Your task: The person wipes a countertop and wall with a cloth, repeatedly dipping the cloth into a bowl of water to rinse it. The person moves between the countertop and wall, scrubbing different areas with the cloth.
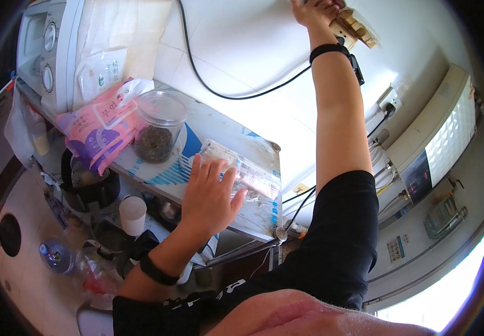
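Note:
My left hand [210,195] rests palm down, fingers spread, on a clear plastic package [256,176] lying on the shelf top [242,218]. What the package contains is hard to make out. Stretched far up along the wall, my right hand [315,12] is partly cut off by the upper edge of the view. It is at a small wooden rack [353,25] on the wall; whether its fingers grip anything is unclear. Left of my left hand stands a clear lidded jar [156,140] with dark dried contents, beside a pink and purple soft pack of wipes [103,122].
A white appliance with two dials [48,59] stands at the upper left. A black cable [233,98] hangs across the wall. Below the shelf are a black pot-like container [90,191], a white cup [132,214] and a large plastic bottle [57,256]. A water heater [431,134] hangs at the right.

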The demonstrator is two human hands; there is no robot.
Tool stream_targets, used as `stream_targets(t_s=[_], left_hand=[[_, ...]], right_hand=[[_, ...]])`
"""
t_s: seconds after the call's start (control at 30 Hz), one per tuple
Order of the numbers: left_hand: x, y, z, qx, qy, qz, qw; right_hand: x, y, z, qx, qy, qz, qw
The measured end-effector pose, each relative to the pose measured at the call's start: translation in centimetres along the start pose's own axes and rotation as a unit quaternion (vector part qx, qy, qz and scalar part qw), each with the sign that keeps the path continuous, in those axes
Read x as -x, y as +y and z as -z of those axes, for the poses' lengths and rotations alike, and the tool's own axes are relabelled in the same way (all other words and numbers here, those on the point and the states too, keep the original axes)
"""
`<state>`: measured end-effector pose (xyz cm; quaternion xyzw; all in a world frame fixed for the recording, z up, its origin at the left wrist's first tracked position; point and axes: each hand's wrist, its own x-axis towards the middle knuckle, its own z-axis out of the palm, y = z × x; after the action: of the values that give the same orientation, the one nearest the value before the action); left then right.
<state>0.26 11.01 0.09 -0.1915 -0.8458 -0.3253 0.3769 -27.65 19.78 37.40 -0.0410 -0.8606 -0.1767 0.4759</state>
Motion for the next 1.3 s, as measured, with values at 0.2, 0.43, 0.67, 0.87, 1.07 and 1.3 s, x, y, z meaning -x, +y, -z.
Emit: stream_targets(t_s=[0.2,0.43,0.67,0.87,1.07,1.3], left_hand=[[0.0,0.1,-0.3,0.002,0.018,0.0,1.0],[0.1,0.1,-0.1,0.005,0.03,-0.001,1.0],[0.1,0.1,0.0,-0.002,0.013,0.012,1.0],[0.0,0.2,0.0,-0.021,0.005,0.012,1.0],[-0.1,0.2,0.0,-0.012,-0.006,0.018,1.0],[0.1,0.1,-0.1,-0.006,0.01,0.002,1.0]], right_hand=[[2.1,-0.7,-3.9,-0.007,0.057,0.031,0.998],[11.7,-7.2,-12.1,0.09,0.181,0.32,0.926],[22.6,-2.3,-13.3,0.024,-0.07,0.511,0.856],[16.7,-0.4,-11.2,0.148,-0.009,0.429,0.891],[0.1,0.1,-5.4,-0.07,0.187,0.12,0.973],[4.5,-7.7,-9.2,0.12,0.137,0.228,0.957]])
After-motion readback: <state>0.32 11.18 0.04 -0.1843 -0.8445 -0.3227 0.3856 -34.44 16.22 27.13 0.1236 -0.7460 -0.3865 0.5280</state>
